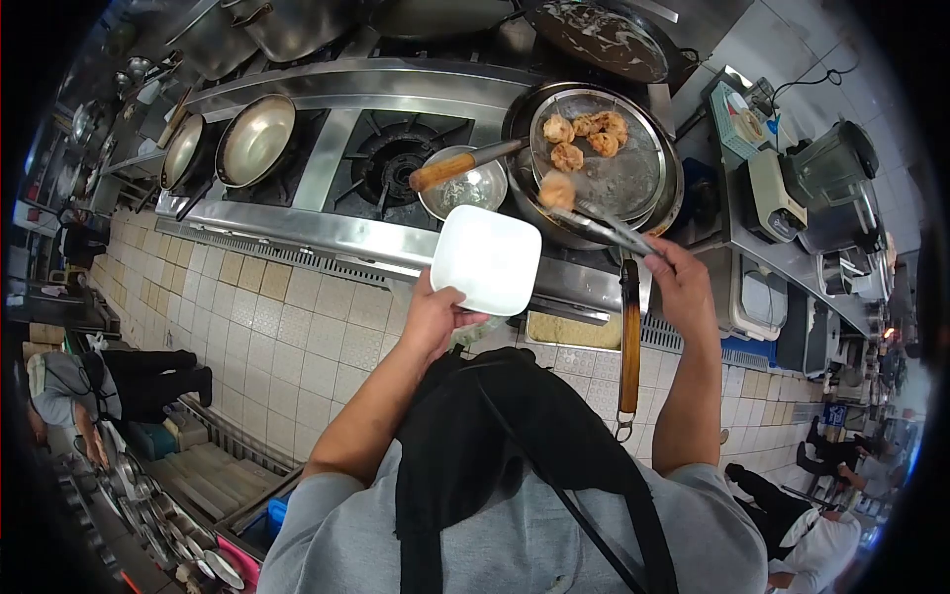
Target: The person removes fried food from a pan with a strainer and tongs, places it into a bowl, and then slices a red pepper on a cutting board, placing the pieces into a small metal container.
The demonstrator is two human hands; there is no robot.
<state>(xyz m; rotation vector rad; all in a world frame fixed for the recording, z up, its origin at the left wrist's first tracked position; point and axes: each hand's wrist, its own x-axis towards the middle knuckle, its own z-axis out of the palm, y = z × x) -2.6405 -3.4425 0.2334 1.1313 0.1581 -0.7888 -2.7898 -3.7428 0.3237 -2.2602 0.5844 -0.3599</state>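
My left hand [435,314] grips the lower left edge of a white square bowl [486,259], with nothing visible inside it. Metal tongs [614,230] are held in my right hand [679,284], their tips around a blurred fried piece [556,191]. That piece is over the near left edge of a round strainer [633,178], which rests on a large pan. Several browned fried pieces [603,145] lie in the strainer's upper part. A wooden handle [442,171] points left from the strainer, over a small metal bowl [466,190].
Two pans [256,141] stand at the stove's left, beside a bare burner [398,169]. A blender [836,178] is on the right counter. A long wooden handle [630,346] hangs near my right forearm. Other people [119,386] stand at far left and lower right.
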